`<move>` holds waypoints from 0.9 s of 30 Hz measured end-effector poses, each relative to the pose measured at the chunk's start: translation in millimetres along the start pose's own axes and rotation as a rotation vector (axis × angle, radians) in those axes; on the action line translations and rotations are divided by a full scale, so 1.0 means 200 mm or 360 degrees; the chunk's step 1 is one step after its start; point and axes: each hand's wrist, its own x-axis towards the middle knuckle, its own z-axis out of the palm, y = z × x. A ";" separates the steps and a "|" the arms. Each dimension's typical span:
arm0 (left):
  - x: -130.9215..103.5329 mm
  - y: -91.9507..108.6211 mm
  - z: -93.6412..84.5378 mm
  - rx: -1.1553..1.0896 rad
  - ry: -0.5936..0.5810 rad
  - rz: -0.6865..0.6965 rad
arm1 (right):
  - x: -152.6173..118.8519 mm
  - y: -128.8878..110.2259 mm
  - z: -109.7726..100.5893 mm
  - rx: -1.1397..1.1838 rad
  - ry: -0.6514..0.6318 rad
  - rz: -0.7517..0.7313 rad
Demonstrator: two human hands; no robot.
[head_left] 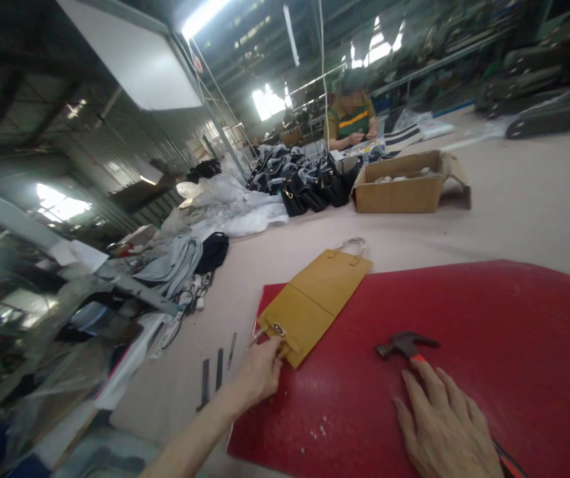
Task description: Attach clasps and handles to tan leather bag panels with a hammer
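A mustard-yellow bag piece [314, 302] lies flat, with a fold line across its middle, a plastic-wrapped handle at each end and a metal clasp [279, 328] near the close end. My left hand [261, 365] is closed at that close end, fingers curled on its edge below the clasp. On the red mat, a claw hammer [404, 345] rests with its head pointing away from me. My right hand [446, 418] lies over the hammer's orange and black handle, fingers stretched out and not wrapped round it. My palm hides most of that handle.
Left of the red mat [488, 318] lie several slim metal tools [219, 368]. Farther back stand black bags [309, 186] and an open cardboard box [399, 196]. Plastic wrap and grey material [178, 265] line the left edge. Another person [352, 119] sits across the table.
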 end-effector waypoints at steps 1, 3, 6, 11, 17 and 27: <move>-0.10 0.10 0.05 -0.0096 0.0020 0.0072 | 0.00 -0.01 -0.01 -0.0010 -0.0036 0.0010; -0.27 0.30 0.13 -0.0192 0.0076 0.0341 | 0.01 -0.02 -0.03 -0.0032 -0.0115 0.0025; -0.46 0.53 0.18 -0.0239 -0.0024 0.0635 | 0.02 -0.03 -0.07 -0.0039 -0.0203 0.0030; -0.55 0.59 0.22 -0.0163 0.0065 0.0637 | 0.04 -0.03 -0.10 -0.0046 -0.0246 0.0031; -0.58 0.59 0.35 -0.0010 0.0284 0.0787 | 0.05 0.00 -0.11 -0.0100 -0.0274 0.0081; -0.67 0.72 0.42 -0.0127 0.0361 0.0703 | 0.08 0.04 -0.14 -0.0080 -0.0197 0.0178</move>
